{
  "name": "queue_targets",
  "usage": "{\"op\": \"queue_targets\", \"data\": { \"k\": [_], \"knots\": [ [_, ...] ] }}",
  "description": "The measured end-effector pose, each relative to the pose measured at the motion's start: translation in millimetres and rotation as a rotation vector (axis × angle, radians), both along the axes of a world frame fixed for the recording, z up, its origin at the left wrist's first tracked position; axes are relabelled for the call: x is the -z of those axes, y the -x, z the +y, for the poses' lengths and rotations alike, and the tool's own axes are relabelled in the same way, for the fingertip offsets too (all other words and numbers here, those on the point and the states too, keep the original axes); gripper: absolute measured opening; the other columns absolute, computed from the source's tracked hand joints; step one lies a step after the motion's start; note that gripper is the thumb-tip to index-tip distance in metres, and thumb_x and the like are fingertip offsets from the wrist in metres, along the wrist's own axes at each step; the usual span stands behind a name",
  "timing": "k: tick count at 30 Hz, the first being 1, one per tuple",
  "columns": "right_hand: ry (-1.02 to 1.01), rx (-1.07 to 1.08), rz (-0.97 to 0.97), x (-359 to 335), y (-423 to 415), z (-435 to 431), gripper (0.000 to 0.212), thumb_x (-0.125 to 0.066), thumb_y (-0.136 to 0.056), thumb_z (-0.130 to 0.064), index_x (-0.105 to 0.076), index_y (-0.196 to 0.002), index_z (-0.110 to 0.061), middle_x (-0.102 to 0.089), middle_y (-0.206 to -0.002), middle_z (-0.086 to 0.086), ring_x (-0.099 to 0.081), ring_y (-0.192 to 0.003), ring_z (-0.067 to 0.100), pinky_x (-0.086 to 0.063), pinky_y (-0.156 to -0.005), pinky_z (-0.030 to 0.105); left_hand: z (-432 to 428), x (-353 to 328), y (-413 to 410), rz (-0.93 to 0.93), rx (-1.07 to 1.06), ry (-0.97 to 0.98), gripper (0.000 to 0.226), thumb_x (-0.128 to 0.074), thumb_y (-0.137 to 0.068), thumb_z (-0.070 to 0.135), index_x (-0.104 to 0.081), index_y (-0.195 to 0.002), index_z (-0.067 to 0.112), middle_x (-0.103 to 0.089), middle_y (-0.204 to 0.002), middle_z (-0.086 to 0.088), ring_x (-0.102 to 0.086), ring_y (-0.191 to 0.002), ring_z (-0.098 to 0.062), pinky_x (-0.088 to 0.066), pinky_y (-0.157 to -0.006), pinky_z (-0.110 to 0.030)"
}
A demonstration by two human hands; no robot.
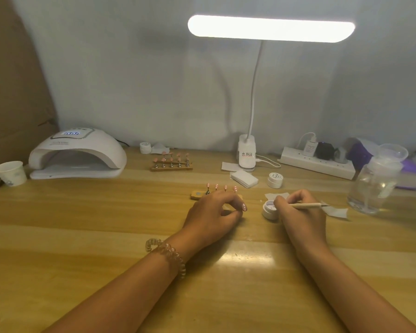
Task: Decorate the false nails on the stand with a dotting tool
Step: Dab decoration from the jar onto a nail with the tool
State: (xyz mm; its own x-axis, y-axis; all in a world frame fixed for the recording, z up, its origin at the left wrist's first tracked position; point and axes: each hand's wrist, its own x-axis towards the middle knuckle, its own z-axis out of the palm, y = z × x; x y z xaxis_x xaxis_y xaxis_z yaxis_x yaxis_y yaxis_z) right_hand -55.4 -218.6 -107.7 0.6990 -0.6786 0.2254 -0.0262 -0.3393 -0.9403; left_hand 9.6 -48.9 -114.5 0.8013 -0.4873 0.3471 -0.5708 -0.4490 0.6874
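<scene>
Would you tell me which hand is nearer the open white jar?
Right. The right hand, gripping the dotting tool, is at the jar's right edge; the left hand, pinching a false nail, lies apart, leftward.

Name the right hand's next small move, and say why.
Probably carry the dotting tool from the open pot to the dotted pink nail that the left hand holds: the right hand grips the tool with its end over the pot.
</scene>
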Motion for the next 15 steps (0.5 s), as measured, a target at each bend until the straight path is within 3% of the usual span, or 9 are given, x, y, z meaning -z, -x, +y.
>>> {"op": "queue_targets", "data": {
  "k": [1, 4, 5, 7, 9, 12, 15],
  "knots": [
    [0.011, -0.010, 0.006, 0.6, 0.3, 0.1, 0.021, -0.069, -0.080, -0.018, -0.051, -0.068, -0.015, -0.057, -0.065, -0.001, -0.049, -0.062, 0.017, -0.035, -0.058, 0.033, 0.5, 0.3, -0.4, 0.006, -0.001, 0.025, 0.031, -0.069, -0.087, 0.021, -0.059, -0.074, 0.046, -0.069, -0.103, 0.017, -0.054, -0.101, -0.017, -0.037, -0.069, -0.017],
    [0.016, -0.031, -0.002, 1.4, 0.9, -0.7, 0.020, -0.069, -0.081, -0.019, -0.052, -0.071, -0.016, -0.057, -0.069, 0.000, -0.049, -0.064, 0.017, -0.036, -0.060, 0.033, 2.0, -0.6, -1.0, 0.013, 0.024, 0.072, 0.033, -0.069, -0.087, 0.016, -0.060, -0.074, 0.045, -0.069, -0.107, 0.014, -0.037, -0.111, 0.002, -0.033, -0.061, -0.005],
    [-0.008, -0.028, -0.028, 0.7, 1.5, -1.1, 0.021, -0.069, -0.082, -0.019, -0.051, -0.072, -0.017, -0.057, -0.070, 0.001, -0.049, -0.064, 0.017, -0.036, -0.059, 0.033, 1.9, -0.6, -1.1, 0.014, 0.034, 0.066, 0.032, -0.069, -0.088, 0.016, -0.060, -0.075, 0.045, -0.069, -0.107, 0.014, -0.041, -0.108, 0.005, -0.033, -0.060, -0.005],
    [-0.088, -0.021, -0.109, -2.5, 3.6, -1.5, 0.023, -0.069, -0.085, -0.018, -0.048, -0.074, -0.021, -0.055, -0.071, 0.004, -0.047, -0.062, 0.018, -0.035, -0.056, 0.030, 1.6, 0.2, -0.7, 0.017, 0.044, 0.037, 0.031, -0.068, -0.088, 0.017, -0.060, -0.076, 0.045, -0.069, -0.103, 0.018, -0.056, -0.080, 0.009, -0.034, -0.061, -0.010],
    [-0.157, -0.047, -0.180, -6.8, 7.0, 0.8, 0.025, -0.068, -0.089, -0.019, -0.047, -0.076, -0.022, -0.056, -0.070, 0.009, -0.048, -0.057, 0.017, -0.037, -0.052, 0.028, 1.7, 0.5, 0.4, 0.017, 0.049, -0.001, 0.027, -0.068, -0.088, 0.020, -0.061, -0.078, 0.044, -0.068, -0.101, 0.021, -0.051, -0.064, 0.015, -0.036, -0.062, -0.017],
    [-0.260, -0.171, -0.177, -8.4, 11.6, 12.7, 0.024, -0.067, -0.091, -0.020, -0.049, -0.076, -0.018, -0.060, -0.056, 0.001, -0.049, -0.042, 0.004, -0.038, -0.039, 0.019, 1.8, 0.5, 1.5, 0.000, 0.054, -0.044, 0.015, -0.068, -0.088, 0.022, -0.067, -0.085, 0.037, -0.066, -0.098, 0.024, -0.050, -0.067, 0.018, -0.033, -0.059, -0.012],
    [-0.239, -0.275, -0.092, -6.5, 11.8, 23.8, 0.023, -0.065, -0.089, -0.014, -0.049, -0.073, -0.012, -0.058, -0.048, 0.002, -0.046, -0.039, 0.008, -0.036, -0.039, 0.020, 1.3, -0.3, 1.1, -0.022, 0.038, -0.097, 0.015, -0.069, -0.088, 0.028, -0.064, -0.084, 0.041, -0.065, -0.097, 0.022, -0.050, -0.069, 0.015, -0.032, -0.058, -0.013]
  ]
}}
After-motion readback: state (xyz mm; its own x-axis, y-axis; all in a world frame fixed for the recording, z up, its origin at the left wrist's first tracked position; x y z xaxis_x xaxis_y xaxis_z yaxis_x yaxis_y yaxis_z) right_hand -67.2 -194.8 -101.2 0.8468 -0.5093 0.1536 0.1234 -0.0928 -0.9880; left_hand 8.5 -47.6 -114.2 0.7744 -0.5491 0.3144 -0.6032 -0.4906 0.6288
